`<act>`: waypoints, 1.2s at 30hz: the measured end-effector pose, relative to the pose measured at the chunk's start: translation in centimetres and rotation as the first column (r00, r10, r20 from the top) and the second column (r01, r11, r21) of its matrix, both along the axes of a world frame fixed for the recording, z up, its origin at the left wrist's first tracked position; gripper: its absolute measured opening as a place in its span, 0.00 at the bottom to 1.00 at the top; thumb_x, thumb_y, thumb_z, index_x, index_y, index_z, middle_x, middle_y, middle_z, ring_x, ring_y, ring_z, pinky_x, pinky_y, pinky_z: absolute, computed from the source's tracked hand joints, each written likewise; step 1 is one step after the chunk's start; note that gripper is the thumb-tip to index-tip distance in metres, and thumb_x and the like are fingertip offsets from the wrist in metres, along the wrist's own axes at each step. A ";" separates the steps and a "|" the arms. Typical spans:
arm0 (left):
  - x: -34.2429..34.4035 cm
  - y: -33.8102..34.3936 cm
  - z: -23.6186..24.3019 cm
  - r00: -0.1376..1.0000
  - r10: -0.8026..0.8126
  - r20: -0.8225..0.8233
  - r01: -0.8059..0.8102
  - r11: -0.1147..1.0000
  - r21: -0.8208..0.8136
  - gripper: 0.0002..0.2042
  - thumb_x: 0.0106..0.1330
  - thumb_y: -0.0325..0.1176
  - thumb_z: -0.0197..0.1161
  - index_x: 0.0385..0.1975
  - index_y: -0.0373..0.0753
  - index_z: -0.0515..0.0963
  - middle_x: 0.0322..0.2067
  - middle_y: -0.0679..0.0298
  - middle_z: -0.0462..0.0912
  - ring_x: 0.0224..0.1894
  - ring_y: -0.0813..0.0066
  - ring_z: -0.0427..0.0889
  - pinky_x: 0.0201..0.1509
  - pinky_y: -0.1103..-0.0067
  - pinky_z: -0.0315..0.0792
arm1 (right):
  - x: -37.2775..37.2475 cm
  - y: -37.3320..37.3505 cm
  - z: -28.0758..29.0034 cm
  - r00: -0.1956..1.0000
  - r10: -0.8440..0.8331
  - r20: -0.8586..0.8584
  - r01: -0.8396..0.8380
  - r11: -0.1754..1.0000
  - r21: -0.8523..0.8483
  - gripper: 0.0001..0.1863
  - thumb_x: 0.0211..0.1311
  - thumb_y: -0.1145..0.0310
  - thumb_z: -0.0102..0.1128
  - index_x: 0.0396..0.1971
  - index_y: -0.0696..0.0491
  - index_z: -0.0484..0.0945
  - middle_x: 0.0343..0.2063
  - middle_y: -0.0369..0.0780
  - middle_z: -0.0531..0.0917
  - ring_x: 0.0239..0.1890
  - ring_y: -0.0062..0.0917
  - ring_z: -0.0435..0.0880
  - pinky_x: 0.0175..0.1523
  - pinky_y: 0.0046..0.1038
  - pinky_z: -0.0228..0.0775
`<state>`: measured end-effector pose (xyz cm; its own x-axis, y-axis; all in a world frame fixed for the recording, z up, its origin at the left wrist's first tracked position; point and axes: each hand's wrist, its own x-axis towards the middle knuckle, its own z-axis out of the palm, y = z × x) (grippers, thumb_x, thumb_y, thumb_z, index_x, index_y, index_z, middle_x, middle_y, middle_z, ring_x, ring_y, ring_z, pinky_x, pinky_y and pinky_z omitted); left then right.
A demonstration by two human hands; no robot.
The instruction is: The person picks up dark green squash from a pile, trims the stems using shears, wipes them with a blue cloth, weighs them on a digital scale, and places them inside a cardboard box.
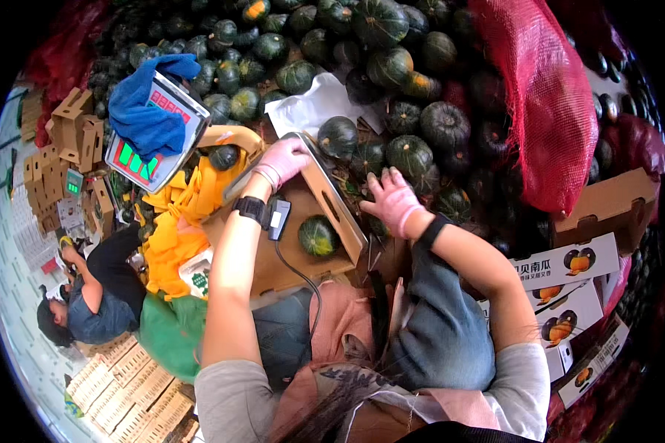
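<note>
In front of me stands an open cardboard box point(292, 257) with one dark green pumpkin point(318, 235) inside, near its right wall. My left hand point(284, 159), in a thin pink glove, is closed over the box's far rim; its fingertips are partly hidden. To the right of the box, my right hand point(393, 202), gloved the same way, reaches toward the heap with its fingers spread and nothing held. Closest to its fingertips is a round green pumpkin point(409, 153). Another dark pumpkin point(338, 137) lies just beyond the box, between my hands.
Many pumpkins point(445, 125) are heaped ahead. A red mesh bag point(543, 111) hangs at the right above printed cartons point(569, 321). To the left are a scale point(193, 118) with a blue cloth point(149, 111), yellow cloth point(174, 247), and a seated person point(107, 295).
</note>
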<state>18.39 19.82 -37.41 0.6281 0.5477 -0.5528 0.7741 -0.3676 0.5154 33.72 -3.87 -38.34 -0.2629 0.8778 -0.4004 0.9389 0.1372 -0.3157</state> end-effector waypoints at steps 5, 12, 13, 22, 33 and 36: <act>-3.2 1.2 -1.1 0.983 -0.151 0.101 0.170 0.958 -0.231 0.15 0.56 0.42 0.66 0.38 0.39 0.77 0.36 0.63 0.79 0.41 0.72 0.76 0.48 0.76 0.70 | -3.5 -0.6 -4.0 0.984 -0.174 0.048 0.155 0.952 0.262 0.13 0.59 0.59 0.49 0.38 0.43 0.81 0.54 0.53 0.69 0.56 0.58 0.64 0.57 0.57 0.56; -5.1 4.0 -2.6 0.805 -0.069 -0.589 0.187 0.972 0.142 0.40 0.49 0.60 0.63 0.61 0.50 0.59 0.56 0.47 0.67 0.57 0.48 0.69 0.61 0.65 0.64 | -2.3 -6.6 -4.5 0.944 -0.330 -0.008 0.288 0.813 0.507 0.17 0.52 0.64 0.56 0.43 0.32 0.73 0.51 0.45 0.68 0.52 0.52 0.69 0.39 0.61 0.70; -5.3 4.2 -3.6 0.730 -0.065 -0.680 0.139 0.989 0.055 0.49 0.45 0.64 0.63 0.66 0.50 0.50 0.62 0.45 0.59 0.60 0.44 0.64 0.64 0.64 0.60 | -2.1 -6.3 -3.7 0.911 -0.401 -0.097 0.398 0.792 0.463 0.20 0.47 0.64 0.59 0.44 0.32 0.72 0.51 0.45 0.68 0.51 0.52 0.70 0.40 0.56 0.72; -0.7 2.3 -12.4 0.709 -0.310 -0.634 0.179 0.948 -0.264 0.63 0.43 0.72 0.58 0.64 0.25 0.37 0.65 0.43 0.52 0.66 0.56 0.57 0.68 0.72 0.54 | 13.7 -12.2 0.1 -0.841 -0.215 -0.497 0.483 0.117 -0.868 0.20 0.54 0.69 0.53 0.48 0.58 0.72 0.44 0.43 0.77 0.46 0.29 0.76 0.56 0.28 0.68; -1.0 2.6 -6.0 0.666 -0.174 -0.726 0.153 0.984 -0.095 0.56 0.42 0.75 0.54 0.65 0.39 0.46 0.64 0.42 0.53 0.65 0.48 0.56 0.66 0.61 0.55 | 21.7 -3.3 1.7 0.441 -0.744 0.502 0.437 0.667 0.604 0.38 0.52 0.80 0.50 0.65 0.39 0.57 0.53 0.47 0.72 0.48 0.47 0.76 0.50 0.41 0.69; -2.3 3.5 -3.1 0.683 -0.105 -0.723 0.094 0.994 -0.055 0.60 0.37 0.76 0.58 0.65 0.39 0.45 0.62 0.36 0.52 0.64 0.44 0.56 0.65 0.60 0.55 | 22.5 3.9 10.1 0.776 -0.552 0.304 0.572 0.820 0.029 0.14 0.58 0.68 0.50 0.43 0.50 0.77 0.30 0.49 0.80 0.35 0.45 0.81 0.38 0.42 0.72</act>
<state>16.07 23.29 -40.49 0.0800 0.4953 -0.8650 0.8674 -0.4622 -0.1845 56.20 0.03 -28.26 0.4040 0.8041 -0.4362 0.8911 -0.4536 -0.0110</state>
